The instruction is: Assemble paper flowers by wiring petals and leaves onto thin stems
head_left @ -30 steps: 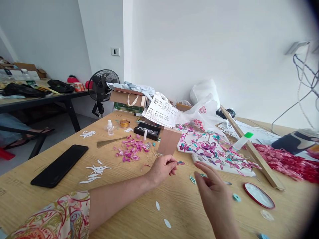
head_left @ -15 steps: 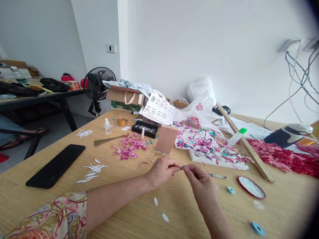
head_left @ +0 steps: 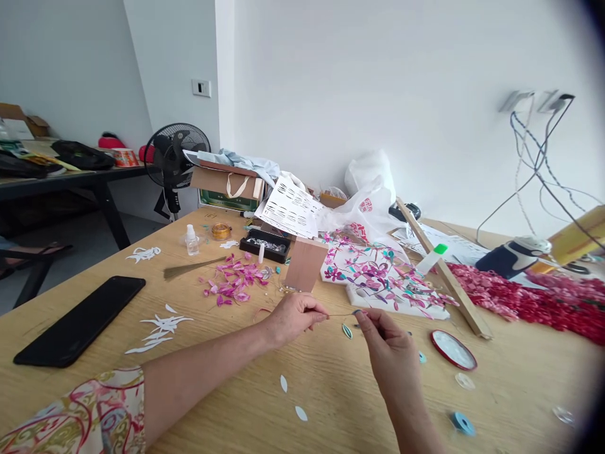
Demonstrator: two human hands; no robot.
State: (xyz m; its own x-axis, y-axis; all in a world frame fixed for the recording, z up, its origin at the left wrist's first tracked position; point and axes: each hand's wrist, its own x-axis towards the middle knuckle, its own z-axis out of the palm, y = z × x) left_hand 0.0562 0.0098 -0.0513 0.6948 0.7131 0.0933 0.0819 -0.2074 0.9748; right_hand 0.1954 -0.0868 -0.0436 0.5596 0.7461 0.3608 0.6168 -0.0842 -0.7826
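Note:
My left hand (head_left: 293,320) pinches one end of a thin brownish wire (head_left: 341,314) between thumb and finger. The wire runs taut to my right hand (head_left: 388,343), whose thumb and fingers are closed on its other end. Something small and blue (head_left: 358,311) shows at the right fingertips; what it is I cannot make out. Just below the wire is a small leaf-shaped piece (head_left: 347,331), pale with a teal edge; whether it hangs or lies on the table is unclear. Two white petal-shaped cutouts (head_left: 283,383) lie nearer me.
Pink petals (head_left: 236,280), white strips (head_left: 161,329) and a black phone-like slab (head_left: 80,320) lie leftward. Behind my hands stand a brown board (head_left: 305,265) and wire flower sprigs (head_left: 378,271) on white foam. Rightward are a red-rimmed dish (head_left: 454,350), a blue spool (head_left: 462,424) and a wooden bar (head_left: 447,271).
My hands have drawn apart, so the wire now shows stretched between them. The teal-edged leaf piece has come into sight beneath it. The whole view has turned slightly to the right.

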